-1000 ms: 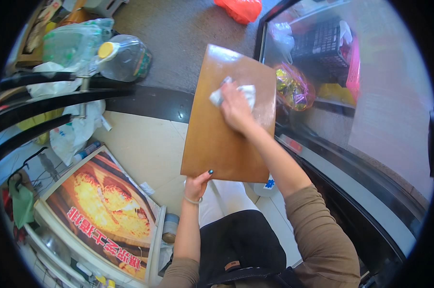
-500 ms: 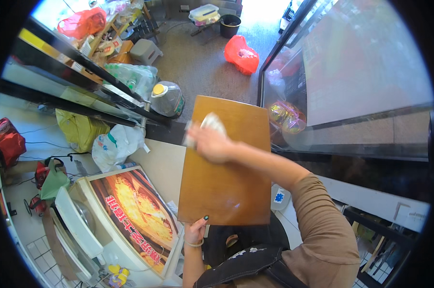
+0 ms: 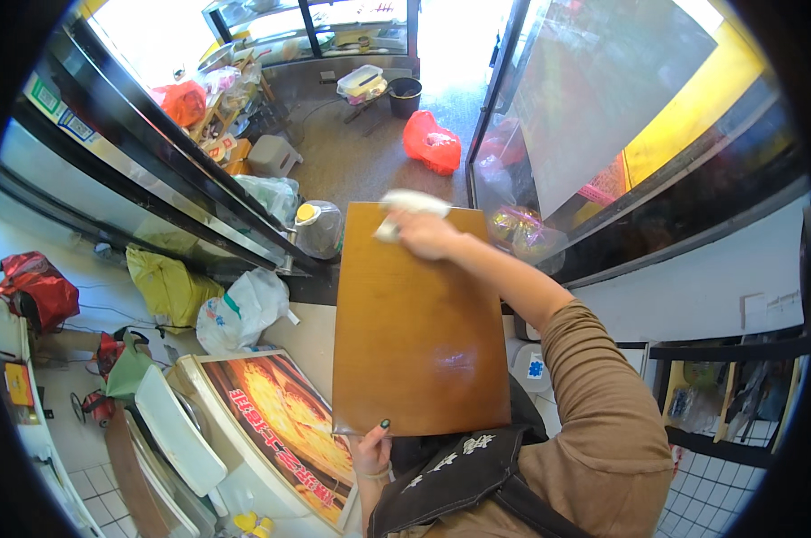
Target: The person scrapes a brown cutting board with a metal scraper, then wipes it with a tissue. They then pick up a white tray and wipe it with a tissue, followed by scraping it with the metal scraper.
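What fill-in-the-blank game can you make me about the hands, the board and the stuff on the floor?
1. The left hand grips the edge of the ____ rectangular board.
2. The right hand holds a ____ cloth.
3. The clear plastic jug has a ____ cap.
4. The plastic bag on the floor near the black bucket is ____.

Missing words: brown; white; yellow; red.

brown sleeve [image 3: 603, 421] | black apron [image 3: 455, 489], white flower motifs [image 3: 478, 443] | dark-green thumbnail [image 3: 385, 423] | bracelet [image 3: 376, 473], seemingly pale
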`<action>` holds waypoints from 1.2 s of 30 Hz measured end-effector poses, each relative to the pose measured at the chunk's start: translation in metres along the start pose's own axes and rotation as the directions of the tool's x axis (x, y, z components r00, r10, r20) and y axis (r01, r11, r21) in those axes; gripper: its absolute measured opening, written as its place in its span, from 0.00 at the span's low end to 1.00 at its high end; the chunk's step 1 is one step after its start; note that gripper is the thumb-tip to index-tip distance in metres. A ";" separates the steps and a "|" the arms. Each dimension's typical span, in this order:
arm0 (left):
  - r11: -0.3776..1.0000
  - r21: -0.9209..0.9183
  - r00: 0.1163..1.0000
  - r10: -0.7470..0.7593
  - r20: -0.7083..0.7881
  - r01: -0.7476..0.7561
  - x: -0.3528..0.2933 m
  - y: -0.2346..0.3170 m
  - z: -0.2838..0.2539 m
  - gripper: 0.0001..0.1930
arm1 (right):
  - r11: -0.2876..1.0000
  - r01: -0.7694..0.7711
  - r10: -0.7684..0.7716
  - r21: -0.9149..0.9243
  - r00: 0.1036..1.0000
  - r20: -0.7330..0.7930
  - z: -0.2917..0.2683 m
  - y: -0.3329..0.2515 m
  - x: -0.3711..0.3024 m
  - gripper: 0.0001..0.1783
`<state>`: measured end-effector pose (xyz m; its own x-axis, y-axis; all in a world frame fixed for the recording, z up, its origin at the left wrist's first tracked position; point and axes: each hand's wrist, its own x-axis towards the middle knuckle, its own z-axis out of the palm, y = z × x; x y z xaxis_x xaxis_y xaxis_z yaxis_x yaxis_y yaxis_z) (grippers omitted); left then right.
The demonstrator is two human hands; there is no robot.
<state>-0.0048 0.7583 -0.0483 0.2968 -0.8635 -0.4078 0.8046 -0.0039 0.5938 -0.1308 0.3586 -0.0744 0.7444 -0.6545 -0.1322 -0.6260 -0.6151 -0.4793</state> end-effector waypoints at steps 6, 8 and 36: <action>0.998 -0.063 0.998 -0.025 0.052 0.028 0.002 0.006 -0.001 0.31 | 0.989 0.027 -0.056 -0.144 0.978 -0.203 0.028 0.014 -0.091 0.28; 0.998 -0.068 1.000 -0.010 0.025 0.012 0.004 0.009 -0.003 0.31 | 0.992 0.115 -0.117 -0.041 0.993 -0.032 0.032 -0.029 -0.127 0.29; 0.998 -0.068 0.932 0.039 0.361 -0.015 0.003 0.033 0.025 0.29 | 0.924 0.199 -0.348 -0.325 0.790 -0.505 -0.066 -0.082 -0.021 0.15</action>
<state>0.0099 0.7429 -0.0121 0.1219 -0.9868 -0.1065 0.8333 0.0434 0.5511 -0.1102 0.3940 0.0248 0.6882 -0.5253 0.5005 -0.5065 -0.8417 -0.1870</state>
